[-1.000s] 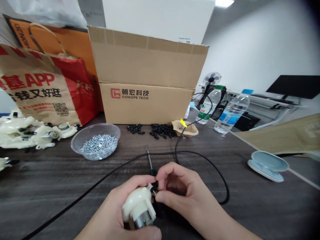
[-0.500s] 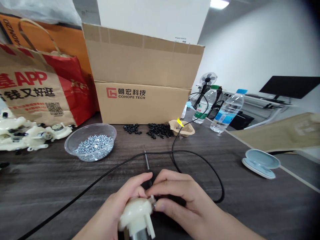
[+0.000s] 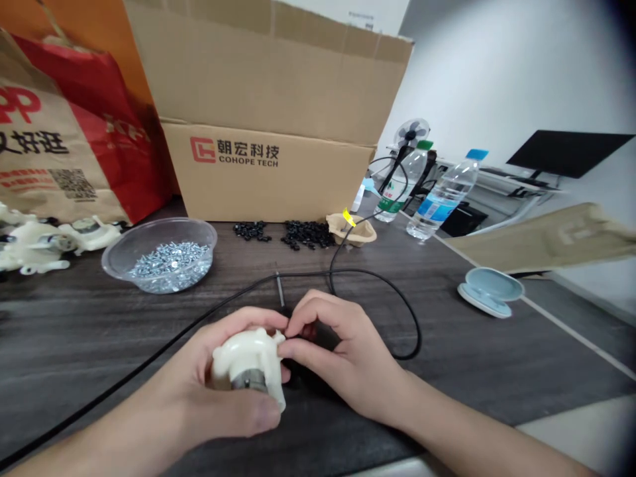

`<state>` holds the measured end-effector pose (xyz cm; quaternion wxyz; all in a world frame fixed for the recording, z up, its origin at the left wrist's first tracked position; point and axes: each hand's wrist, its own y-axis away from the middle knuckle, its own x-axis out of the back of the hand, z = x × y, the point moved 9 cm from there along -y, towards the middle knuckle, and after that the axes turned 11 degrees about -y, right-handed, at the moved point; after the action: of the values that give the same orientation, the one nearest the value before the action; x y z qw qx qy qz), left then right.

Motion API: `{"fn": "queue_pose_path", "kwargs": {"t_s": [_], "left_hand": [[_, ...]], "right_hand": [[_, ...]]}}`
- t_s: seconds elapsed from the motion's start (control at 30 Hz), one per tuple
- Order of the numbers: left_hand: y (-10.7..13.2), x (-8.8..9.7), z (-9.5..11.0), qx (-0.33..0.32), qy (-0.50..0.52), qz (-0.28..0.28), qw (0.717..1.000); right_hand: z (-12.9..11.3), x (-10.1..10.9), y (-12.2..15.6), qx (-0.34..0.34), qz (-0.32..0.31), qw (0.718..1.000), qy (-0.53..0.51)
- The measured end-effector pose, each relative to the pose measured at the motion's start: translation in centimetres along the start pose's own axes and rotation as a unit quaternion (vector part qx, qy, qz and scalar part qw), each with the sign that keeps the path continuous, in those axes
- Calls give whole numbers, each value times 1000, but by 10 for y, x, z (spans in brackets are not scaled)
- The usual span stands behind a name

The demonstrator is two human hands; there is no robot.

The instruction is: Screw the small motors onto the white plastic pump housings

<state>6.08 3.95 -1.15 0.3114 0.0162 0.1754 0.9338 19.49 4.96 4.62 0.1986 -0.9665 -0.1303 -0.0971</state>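
My left hand [image 3: 199, 391] is wrapped round a cream plastic housing [image 3: 251, 349] with a metal motor-like cylinder [image 3: 251, 379] set in it. The thumb lies across the near side and the fingers curl behind. Against the housing's right edge, by a small lug, my right hand [image 3: 342, 354] pinches thumb and forefinger together; whatever is between these fingertips is too small and hidden to make out. Just beyond both hands lies a screwdriver, its thin metal shaft [image 3: 279, 289] pointing away and its handle mostly hidden behind them.
A clear plastic bowl [image 3: 211, 258] of silver screws stands left, beside more cream housings [image 3: 37, 245]. Small black parts [image 3: 305, 233] and a pulp tray [image 3: 365, 232] lie before a cardboard box [image 3: 298, 179]. A black cable [image 3: 223, 303] crosses the table; two bottles and an open blue case [image 3: 491, 291] are right.
The view has tilted down and shifted. My left hand has turned the housing, and its thumb now shows across the front. The right hand still pinches at the housing's edge.
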Motion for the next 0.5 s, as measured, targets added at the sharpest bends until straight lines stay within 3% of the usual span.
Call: {"fn": "queue_pose_path", "kwargs": {"t_s": [0.17, 0.5], "left_hand": [[3, -1, 3, 11, -5, -50, 999], [7, -3, 12, -21, -59, -28, 998]], "right_hand": [[-11, 3, 2, 52, 16, 999, -2], [-22, -1, 6, 75, -12, 997, -4]]}}
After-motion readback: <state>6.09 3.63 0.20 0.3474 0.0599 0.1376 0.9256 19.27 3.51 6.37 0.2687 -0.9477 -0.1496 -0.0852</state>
